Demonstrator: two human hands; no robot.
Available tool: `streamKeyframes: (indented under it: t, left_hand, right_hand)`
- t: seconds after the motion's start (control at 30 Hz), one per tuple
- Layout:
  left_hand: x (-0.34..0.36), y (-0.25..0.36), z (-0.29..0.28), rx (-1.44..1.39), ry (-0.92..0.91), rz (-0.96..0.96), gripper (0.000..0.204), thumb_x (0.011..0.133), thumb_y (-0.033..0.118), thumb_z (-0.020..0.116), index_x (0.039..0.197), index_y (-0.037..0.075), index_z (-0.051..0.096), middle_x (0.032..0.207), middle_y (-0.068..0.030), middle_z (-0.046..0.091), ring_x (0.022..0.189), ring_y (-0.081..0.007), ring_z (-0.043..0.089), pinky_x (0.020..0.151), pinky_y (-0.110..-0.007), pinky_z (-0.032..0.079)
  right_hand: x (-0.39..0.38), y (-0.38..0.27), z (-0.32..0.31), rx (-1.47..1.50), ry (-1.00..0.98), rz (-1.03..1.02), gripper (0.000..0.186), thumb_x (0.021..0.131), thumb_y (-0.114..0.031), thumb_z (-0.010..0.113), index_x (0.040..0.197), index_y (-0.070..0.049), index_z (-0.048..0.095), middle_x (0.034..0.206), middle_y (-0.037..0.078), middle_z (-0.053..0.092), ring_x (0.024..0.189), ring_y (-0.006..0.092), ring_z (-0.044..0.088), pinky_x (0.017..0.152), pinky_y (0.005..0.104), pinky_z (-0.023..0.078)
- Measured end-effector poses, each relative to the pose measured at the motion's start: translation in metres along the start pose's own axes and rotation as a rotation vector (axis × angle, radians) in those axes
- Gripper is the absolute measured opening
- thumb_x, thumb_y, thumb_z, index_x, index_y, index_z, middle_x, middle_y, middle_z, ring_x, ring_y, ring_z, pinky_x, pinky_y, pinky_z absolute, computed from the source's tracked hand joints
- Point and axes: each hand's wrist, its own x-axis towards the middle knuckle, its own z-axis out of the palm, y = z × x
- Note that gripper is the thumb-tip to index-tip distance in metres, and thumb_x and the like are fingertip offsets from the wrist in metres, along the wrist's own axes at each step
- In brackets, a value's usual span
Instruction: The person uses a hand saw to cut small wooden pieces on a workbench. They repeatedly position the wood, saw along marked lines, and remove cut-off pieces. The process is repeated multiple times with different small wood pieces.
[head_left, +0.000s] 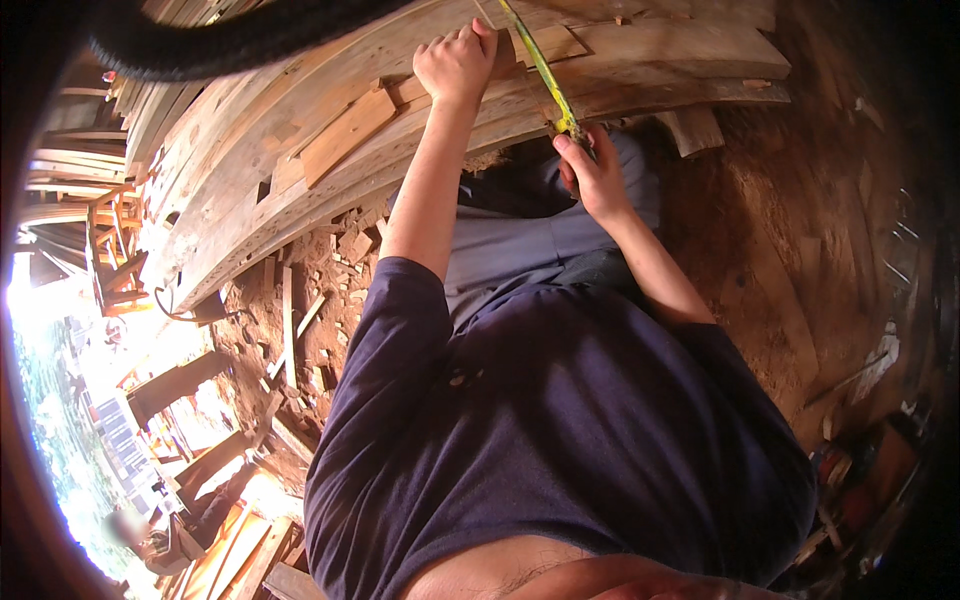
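Note:
My right hand (592, 178) is closed round the handle end of a saw with a yellow-green frame (540, 62). Its frame slants up and away past the picture's upper edge. A thin line beside the frame looks like the blade. To the left, my left hand (455, 62) is closed at a small brown wood piece (508, 55) on the workbench (225, 170), thumb toward the saw. Its grip is partly hidden by the hand itself. A flat board (348, 137) lies on the bench to the left of that hand.
Wood offcuts (350, 245) and thin strips (289, 325) litter the ground left of my legs. Stacked timber (75, 185) stands at far left. A person (170, 550) is at lower left in bright light. A dark thick band (230, 45) crosses the upper left.

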Motion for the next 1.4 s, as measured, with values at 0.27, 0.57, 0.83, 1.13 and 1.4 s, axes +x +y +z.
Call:
streamKeyframes:
  t: [0.27,0.57,0.83,1.13,1.4]
  left_hand:
    - [0.001,-0.004,0.006,0.01,0.006,-0.009,0.045,0.094,0.025,0.061,0.05,0.016,0.061,0.052,-0.0061,0.065,0.048,-0.0256,0.064,0.049,-0.039,0.045]
    - [0.001,-0.003,0.003,-0.01,0.03,0.0,0.044,0.093,0.025,0.062,0.05,0.016,0.058,0.052,-0.0042,0.064,0.047,-0.025,0.063,0.048,-0.039,0.045]
    - [0.0,-0.006,0.008,-0.01,0.015,0.009,0.045,0.093,0.026,0.062,0.05,0.016,0.059,0.05,-0.0053,0.062,0.045,-0.0257,0.061,0.048,-0.039,0.045]
    - [-0.001,-0.009,0.015,0.071,-0.033,0.002,0.048,0.093,0.027,0.063,0.047,0.016,0.059,0.045,-0.0061,0.057,0.039,-0.0264,0.056,0.045,-0.038,0.045]
    - [0.001,-0.009,0.013,0.003,-0.008,0.007,0.046,0.094,0.026,0.061,0.049,0.015,0.06,0.046,-0.006,0.059,0.041,-0.0266,0.058,0.046,-0.038,0.046]
  right_hand:
    - [-0.021,-0.001,-0.005,-0.191,-0.014,-0.189,0.066,0.102,-0.025,0.076,0.155,-0.005,0.044,0.079,-0.005,0.058,0.074,0.0044,0.054,0.07,0.0238,0.046]
    - [-0.021,-0.006,-0.005,-0.384,0.026,-0.423,0.051,0.105,-0.016,0.068,0.153,-0.009,0.054,0.123,0.011,0.071,0.099,0.0126,0.065,0.09,0.028,0.052]
    - [-0.002,0.015,0.005,-0.34,-0.001,-0.447,0.054,0.102,-0.01,0.066,0.154,-0.008,0.05,0.141,0.016,0.064,0.123,0.0248,0.066,0.103,0.0334,0.051]
    - [-0.007,0.0,-0.017,-0.392,-0.035,-0.448,0.053,0.098,-0.004,0.068,0.149,-0.009,0.056,0.14,0.011,0.065,0.12,0.0193,0.067,0.101,0.0311,0.051]
    - [-0.024,0.015,-0.015,-0.083,0.054,-0.006,0.059,0.098,0.002,0.065,0.153,-0.015,0.054,0.138,0.004,0.063,0.096,0.0075,0.059,0.089,0.0231,0.05]
